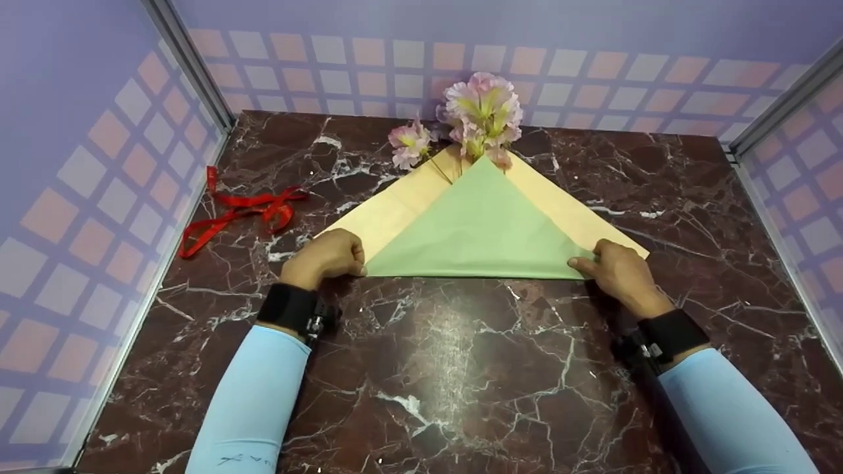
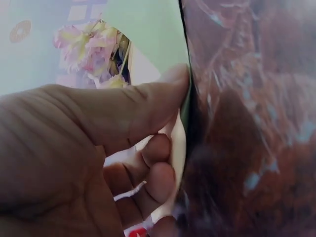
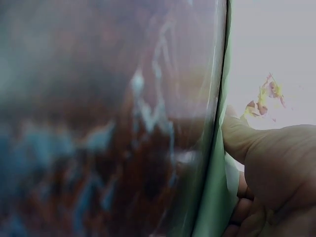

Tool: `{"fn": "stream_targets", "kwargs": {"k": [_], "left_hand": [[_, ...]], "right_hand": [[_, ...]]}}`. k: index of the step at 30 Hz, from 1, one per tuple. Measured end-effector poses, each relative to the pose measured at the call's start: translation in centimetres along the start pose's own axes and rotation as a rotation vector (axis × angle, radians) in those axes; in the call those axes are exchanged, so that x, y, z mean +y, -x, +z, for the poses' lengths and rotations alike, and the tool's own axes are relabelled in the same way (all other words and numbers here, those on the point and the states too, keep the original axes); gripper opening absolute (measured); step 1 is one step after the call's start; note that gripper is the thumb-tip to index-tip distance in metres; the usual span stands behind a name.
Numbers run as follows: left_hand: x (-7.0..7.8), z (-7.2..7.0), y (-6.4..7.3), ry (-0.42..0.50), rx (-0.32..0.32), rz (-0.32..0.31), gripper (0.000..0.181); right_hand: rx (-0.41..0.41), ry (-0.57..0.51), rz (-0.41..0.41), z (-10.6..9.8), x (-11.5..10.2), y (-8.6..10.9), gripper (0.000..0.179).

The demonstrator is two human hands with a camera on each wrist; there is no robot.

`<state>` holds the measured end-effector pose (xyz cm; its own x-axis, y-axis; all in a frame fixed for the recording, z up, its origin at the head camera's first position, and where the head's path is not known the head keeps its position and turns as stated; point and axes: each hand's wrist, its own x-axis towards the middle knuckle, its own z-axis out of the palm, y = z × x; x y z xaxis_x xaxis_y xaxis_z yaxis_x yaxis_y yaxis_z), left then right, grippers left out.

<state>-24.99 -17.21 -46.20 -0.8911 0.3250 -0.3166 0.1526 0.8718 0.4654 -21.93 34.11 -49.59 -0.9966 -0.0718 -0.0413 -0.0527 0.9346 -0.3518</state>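
Here I look over a dark red, white-veined worktop (image 1: 448, 388) with lilac walls (image 1: 421, 16) at left, right and far side, patterned in pink and white squares. A red ribbon (image 1: 282, 216) lies to the left. Mid-scene, folded paper (image 1: 474, 230), green over cream, lies with pink flowers (image 1: 484, 108) at its far point. My left hand (image 1: 324, 258) has its grip pinched on the left corner; my right hand (image 1: 622, 273) pinches near the right one. The left wrist view reveals curled fingertips (image 2: 160, 182) below the thumb, hidden from the head view.
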Motion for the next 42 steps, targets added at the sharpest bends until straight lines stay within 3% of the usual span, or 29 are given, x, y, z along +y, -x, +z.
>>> {"fn": "stream_targets", "kwargs": {"k": [4, 7, 9, 12, 14, 17, 20, 24, 25, 28, 31, 35, 38, 42], "left_hand": [[2.7, 0.7, 0.0, -0.205, 0.044, 0.004, 0.009], [5.2, 1.8, -0.3, -0.311, 0.023, 0.086, 0.018], [6.7, 2.8, -0.8, -0.315, -0.005, 0.181, 0.021], [8.3, 4.2, -1.7, -0.251, -0.027, 0.313, 0.014], [9.1, 4.8, -2.5, -0.204, -0.018, 0.349, 0.004], [10.0, 5.4, -3.4, -0.153, -0.003, 0.297, 0.021], [10.6, 5.9, -3.8, -0.149, 0.017, 0.197, 0.035], [11.2, 6.4, -3.8, -0.167, 0.051, 0.111, 0.036], [11.3, 6.4, -3.7, -0.170, 0.054, 0.100, 0.036], [11.5, 6.4, -3.7, -0.162, 0.053, 0.067, 0.035], [11.6, 6.4, -3.8, -0.162, 0.051, 0.049, 0.035], [11.6, 6.4, -4.0, -0.169, 0.046, 0.033, 0.036], [11.7, 6.3, -4.0, -0.161, 0.040, 0.031, 0.037], [11.6, 6.2, -3.9, -0.145, 0.035, 0.016, 0.035]], "right_hand": [[0.013, 0.036, -0.004, 0.1, -0.3, -0.1, 0.048], [0.021, 0.052, -0.013, 0.0, -0.5, -0.1, 0.048], [0.022, 0.053, -0.020, -0.1, -0.6, 0.0, 0.047], [0.016, 0.045, -0.018, -0.2, -0.6, -0.1, 0.046], [0.012, 0.035, -0.013, -0.2, -0.5, -0.1, 0.046], [0.020, 0.028, -0.002, -0.3, -0.4, 0.0, 0.046], [0.194, 0.088, -0.081, 0.2, -0.9, 0.3, 0.049], [0.414, 0.212, -0.249, 1.2, -3.6, 0.2, 0.036], [0.399, 0.213, -0.271, 1.6, -4.7, 0.0, 0.030], [0.243, 0.153, -0.275, 2.9, -8.2, -0.3, 0.016], [0.104, 0.063, -0.239, 4.4, -11.9, -0.6, 0.026], [0.032, 0.041, -0.214, 5.8, -15.6, -1.0, 0.043], [0.030, 0.055, -0.193, 6.1, -16.2, -1.0, 0.047], [0.057, 0.070, -0.213, 5.5, -13.8, -0.9, 0.048]]}}
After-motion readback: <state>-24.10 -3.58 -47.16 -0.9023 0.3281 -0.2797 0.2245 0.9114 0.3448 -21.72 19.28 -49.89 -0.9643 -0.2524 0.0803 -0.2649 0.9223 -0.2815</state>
